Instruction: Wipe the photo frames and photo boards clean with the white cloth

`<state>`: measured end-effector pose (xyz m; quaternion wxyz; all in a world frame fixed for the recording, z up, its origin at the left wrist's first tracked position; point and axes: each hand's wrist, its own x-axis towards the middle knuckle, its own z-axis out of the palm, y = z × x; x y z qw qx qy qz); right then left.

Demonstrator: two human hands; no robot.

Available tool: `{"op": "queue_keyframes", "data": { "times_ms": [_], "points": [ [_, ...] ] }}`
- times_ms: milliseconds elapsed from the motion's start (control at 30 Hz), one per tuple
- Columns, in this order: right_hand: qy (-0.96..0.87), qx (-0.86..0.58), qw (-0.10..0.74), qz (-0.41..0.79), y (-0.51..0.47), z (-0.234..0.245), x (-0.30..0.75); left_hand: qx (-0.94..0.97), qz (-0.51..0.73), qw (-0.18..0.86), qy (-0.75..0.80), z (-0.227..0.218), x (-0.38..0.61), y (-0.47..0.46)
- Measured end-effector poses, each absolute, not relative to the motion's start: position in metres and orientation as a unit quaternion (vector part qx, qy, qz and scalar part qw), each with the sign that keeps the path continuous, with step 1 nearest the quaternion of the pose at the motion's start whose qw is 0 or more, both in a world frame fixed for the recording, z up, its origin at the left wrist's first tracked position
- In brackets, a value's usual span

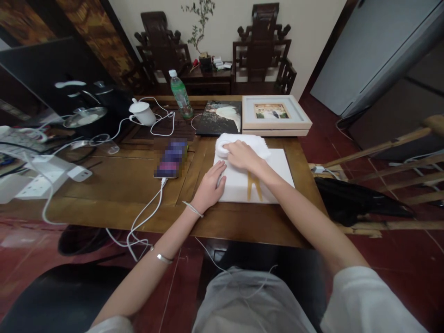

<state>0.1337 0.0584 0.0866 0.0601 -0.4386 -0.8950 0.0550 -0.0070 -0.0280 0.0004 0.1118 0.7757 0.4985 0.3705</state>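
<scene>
A white flat board [280,172] lies on the wooden table, with a yellow, two-legged shape [255,188] on its face, partly covered by my right forearm. Over the board's far part is a fluffy white cloth [255,141]. My right hand [241,155] presses down on this cloth with bent fingers, gripping its left part; some fingertips are hidden in the fabric. At the board's left edge rests my left hand [210,186], fingers stretched out and lying flat, holding nothing.
Behind the board sit a framed picture [301,118] and a dark picture panel [210,121]. A green bottle [181,96], a lidded white cup [144,113] and a charging phone [172,157] stand or lie leftward. Cables run from a power strip [45,178] along the table [121,203].
</scene>
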Motion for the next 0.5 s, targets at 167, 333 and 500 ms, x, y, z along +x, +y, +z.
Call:
{"op": "queue_keyframes", "data": {
  "times_ms": [167,333,500],
  "points": [
    [-0.874,-0.482,0.053,0.038,0.065,0.092,0.202,0.774,0.379,0.116,0.494,-0.002,-0.006,-0.028],
    [-0.859,-0.512,0.031,0.001,0.037,0.077,0.267,0.769,0.383,0.120,0.498,-0.001,-0.004,-0.029],
    [-0.909,-0.414,0.058,0.002,-0.053,0.067,0.285,0.769,0.373,0.115,0.507,-0.001,-0.003,-0.029]
  ]
}}
